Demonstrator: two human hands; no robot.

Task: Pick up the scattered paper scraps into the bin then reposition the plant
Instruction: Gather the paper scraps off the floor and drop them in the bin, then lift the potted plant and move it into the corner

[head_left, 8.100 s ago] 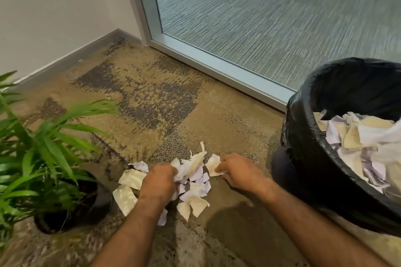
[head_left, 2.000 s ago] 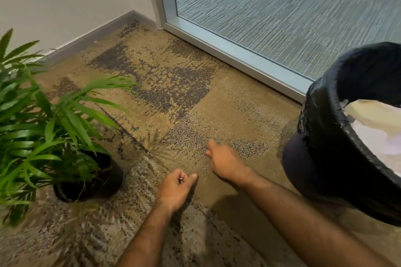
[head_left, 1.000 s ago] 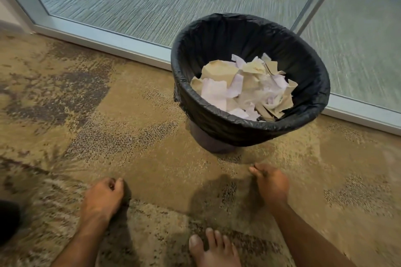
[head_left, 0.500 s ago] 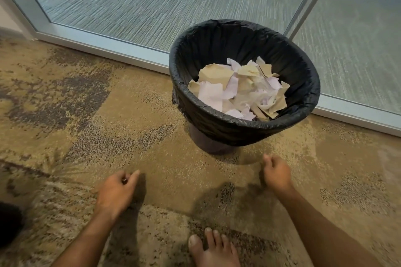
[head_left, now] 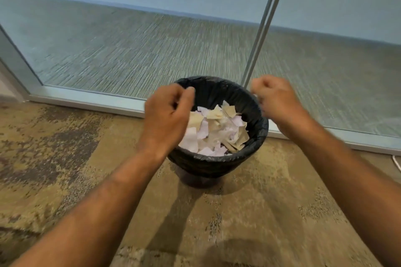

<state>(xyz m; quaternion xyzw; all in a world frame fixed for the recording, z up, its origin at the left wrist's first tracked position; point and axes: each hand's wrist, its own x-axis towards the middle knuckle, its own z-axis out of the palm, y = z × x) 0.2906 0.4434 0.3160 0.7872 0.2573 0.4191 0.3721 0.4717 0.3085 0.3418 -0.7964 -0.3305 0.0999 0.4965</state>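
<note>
The bin (head_left: 219, 158), lined with a black bag, stood on the carpet (head_left: 65, 158) beside the glass wall (head_left: 130, 50), heaped with white and tan scraps (head_left: 213, 132). My left hand (head_left: 167, 115) and right hand (head_left: 275, 97) hung over its rim, fingers curled; whether either grip held a scrap, I couldn't tell.

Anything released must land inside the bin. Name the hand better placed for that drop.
Left, probably. The left hand sits over the left rim of the bin, fingers curled above the paper scraps. The right hand hangs at the right rim, mostly outside the opening. Whether either holds anything is unclear.
</note>
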